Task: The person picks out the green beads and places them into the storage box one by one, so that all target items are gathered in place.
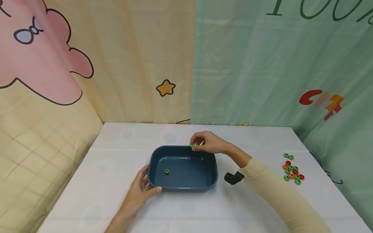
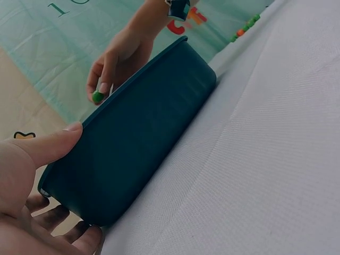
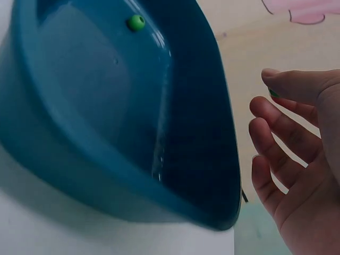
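My left hand [image 1: 141, 191] grips the blue tub [image 1: 189, 171]; my right hand [image 1: 210, 142] pinches a green bead [image 1: 192, 145] by its far rim. I think it's dropping time: move in, let go.

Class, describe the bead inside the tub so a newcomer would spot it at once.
On the white table, find the dark blue tub that the left hand holds. On its floor, left of the middle, lies a small green bead. It alone lies inside: the right hand pinches another green bead, and the other beads lie on the table.
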Action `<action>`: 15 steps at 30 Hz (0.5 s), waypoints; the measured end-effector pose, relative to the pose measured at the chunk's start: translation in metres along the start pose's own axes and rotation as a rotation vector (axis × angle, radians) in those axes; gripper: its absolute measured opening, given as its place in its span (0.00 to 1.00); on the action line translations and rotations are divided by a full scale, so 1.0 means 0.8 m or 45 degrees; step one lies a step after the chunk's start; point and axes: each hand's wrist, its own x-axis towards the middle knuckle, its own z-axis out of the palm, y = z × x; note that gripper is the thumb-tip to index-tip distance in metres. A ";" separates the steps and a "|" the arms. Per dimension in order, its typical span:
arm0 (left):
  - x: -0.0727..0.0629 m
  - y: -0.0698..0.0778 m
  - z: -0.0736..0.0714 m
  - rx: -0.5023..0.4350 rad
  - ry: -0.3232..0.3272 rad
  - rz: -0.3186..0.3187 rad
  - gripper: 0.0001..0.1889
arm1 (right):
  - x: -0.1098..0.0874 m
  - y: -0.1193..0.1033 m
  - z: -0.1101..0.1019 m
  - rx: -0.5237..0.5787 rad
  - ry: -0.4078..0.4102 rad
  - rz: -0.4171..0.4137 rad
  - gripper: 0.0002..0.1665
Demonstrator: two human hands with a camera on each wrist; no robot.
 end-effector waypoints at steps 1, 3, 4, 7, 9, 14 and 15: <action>0.000 0.000 0.000 -0.002 0.001 -0.003 0.50 | 0.004 -0.002 0.003 -0.003 -0.012 -0.013 0.08; 0.000 0.001 0.001 -0.001 0.002 -0.007 0.50 | 0.011 -0.007 0.008 -0.004 -0.036 -0.036 0.08; 0.000 0.001 0.001 -0.001 0.002 -0.010 0.50 | 0.014 -0.009 0.010 -0.003 -0.048 -0.052 0.07; 0.000 0.001 0.001 0.004 0.005 -0.014 0.50 | 0.026 -0.015 0.018 0.001 -0.077 -0.094 0.07; 0.000 0.001 0.000 0.006 0.011 -0.020 0.50 | 0.035 -0.018 0.023 -0.001 -0.092 -0.122 0.07; 0.001 0.000 -0.001 0.015 0.013 -0.028 0.51 | 0.056 -0.030 0.033 -0.030 -0.119 -0.181 0.07; 0.002 -0.001 -0.001 0.015 0.014 -0.027 0.51 | 0.059 -0.032 0.035 -0.036 -0.126 -0.191 0.08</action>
